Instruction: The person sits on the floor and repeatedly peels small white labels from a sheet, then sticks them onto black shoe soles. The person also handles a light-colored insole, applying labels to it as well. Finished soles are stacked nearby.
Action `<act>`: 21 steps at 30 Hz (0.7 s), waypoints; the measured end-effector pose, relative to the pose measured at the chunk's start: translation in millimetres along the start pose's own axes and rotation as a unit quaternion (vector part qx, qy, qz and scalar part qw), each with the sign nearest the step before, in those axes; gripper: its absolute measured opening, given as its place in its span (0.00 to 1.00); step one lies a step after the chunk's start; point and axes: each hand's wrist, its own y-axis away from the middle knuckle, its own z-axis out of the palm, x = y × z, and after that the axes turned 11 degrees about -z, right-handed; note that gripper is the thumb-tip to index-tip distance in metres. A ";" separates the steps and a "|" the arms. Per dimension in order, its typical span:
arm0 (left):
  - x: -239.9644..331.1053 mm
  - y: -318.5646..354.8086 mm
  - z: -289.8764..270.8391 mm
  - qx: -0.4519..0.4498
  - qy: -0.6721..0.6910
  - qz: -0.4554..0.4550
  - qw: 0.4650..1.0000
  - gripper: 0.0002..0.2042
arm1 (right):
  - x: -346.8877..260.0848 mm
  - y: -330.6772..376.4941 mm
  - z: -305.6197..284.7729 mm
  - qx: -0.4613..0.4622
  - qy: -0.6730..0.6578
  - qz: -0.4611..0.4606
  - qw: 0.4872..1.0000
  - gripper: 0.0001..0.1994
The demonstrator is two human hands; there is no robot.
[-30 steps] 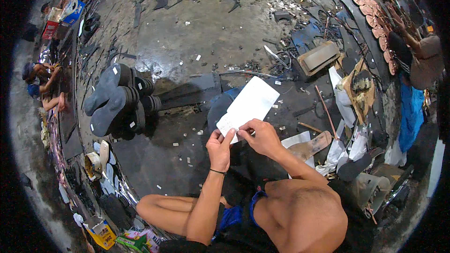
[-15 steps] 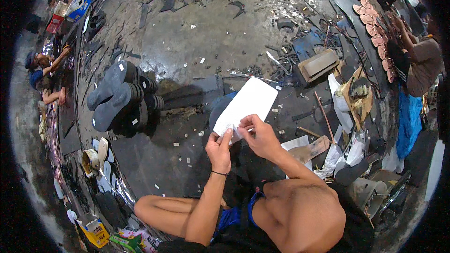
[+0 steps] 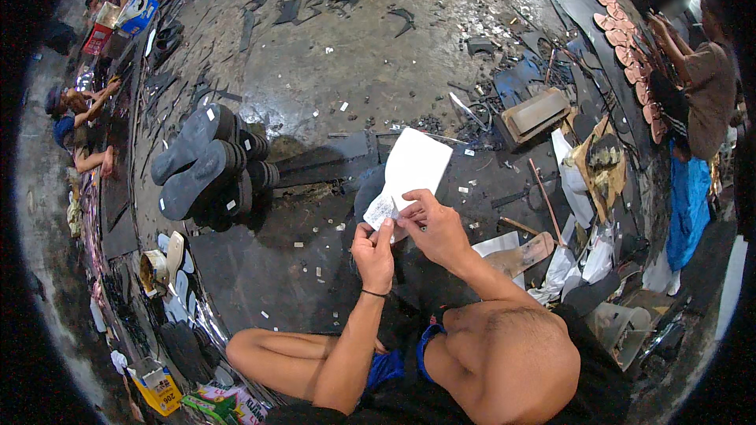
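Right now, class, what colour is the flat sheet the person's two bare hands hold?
The flat sheet is white, seen best in the head view.

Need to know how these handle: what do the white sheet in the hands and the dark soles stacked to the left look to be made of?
The white sheet looks like thin matte paper or card: flat and bright; a small piece is pinched between the left hand and right hand. The stacked soles look like dark matte rubber or foam: thick, dull, no shine.

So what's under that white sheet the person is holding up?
Under the white sheet lie a dark flat slab and gritty floor. The left hand and right hand pinch a small patterned piece at its lower edge. Whatever lies directly beneath stays covered.
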 end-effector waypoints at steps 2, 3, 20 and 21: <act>-1.5 -1.3 -0.3 0.004 -0.005 -0.001 1.000 0.10 | -0.5 -1.3 -1.2 -0.005 0.001 0.001 1.000 0.19; -0.2 -0.5 0.1 0.007 -0.002 -0.002 1.000 0.10 | -3.8 -4.2 -2.7 -0.013 0.002 0.004 1.000 0.18; 6.7 -4.1 2.3 0.038 0.009 -0.034 0.999 0.10 | -2.8 7.0 10.9 0.040 0.014 -0.098 0.994 0.21; 18.9 5.7 11.0 0.063 -0.028 -0.041 0.997 0.10 | -0.4 8.1 12.4 0.047 0.019 -0.096 0.994 0.21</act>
